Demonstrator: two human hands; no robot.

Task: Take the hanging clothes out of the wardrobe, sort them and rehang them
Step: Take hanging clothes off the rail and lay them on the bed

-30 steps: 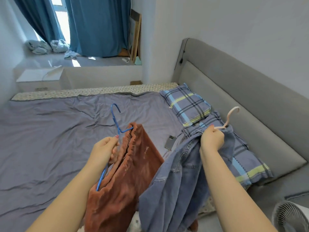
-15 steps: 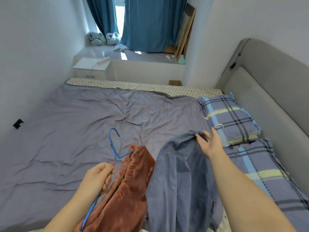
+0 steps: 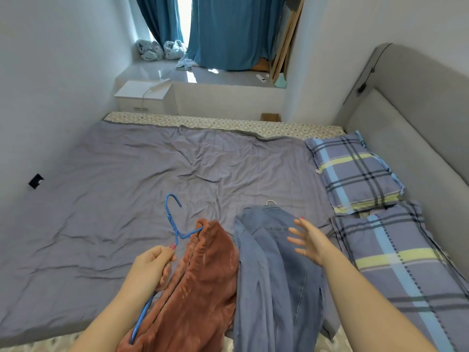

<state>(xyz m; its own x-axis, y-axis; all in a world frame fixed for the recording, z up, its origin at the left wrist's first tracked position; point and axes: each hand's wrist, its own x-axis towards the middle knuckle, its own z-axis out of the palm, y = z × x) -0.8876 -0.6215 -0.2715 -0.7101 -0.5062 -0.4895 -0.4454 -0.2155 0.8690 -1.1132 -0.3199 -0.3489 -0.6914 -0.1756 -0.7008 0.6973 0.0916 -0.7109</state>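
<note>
no legible text or numbers, faint marks on the near plaid pillow (image 3: 406,275) too blurred to read

Soft, even daylight fills the room, coming through the gap between the curtains (image 3: 223,34) at the far end. It glares white on the glossy ledge (image 3: 228,78) below. Creases in the bed sheet (image 3: 127,186) cast faint shadows. Wide-angle distortion bends the headboard (image 3: 418,110) at the right edge.

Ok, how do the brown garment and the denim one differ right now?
The brown garment is plush rust; the denim garment is smooth blue. The left hand grips the brown garment's blue hanger; the denim garment lies on the bed under the open right hand. Both have hangers.
</note>
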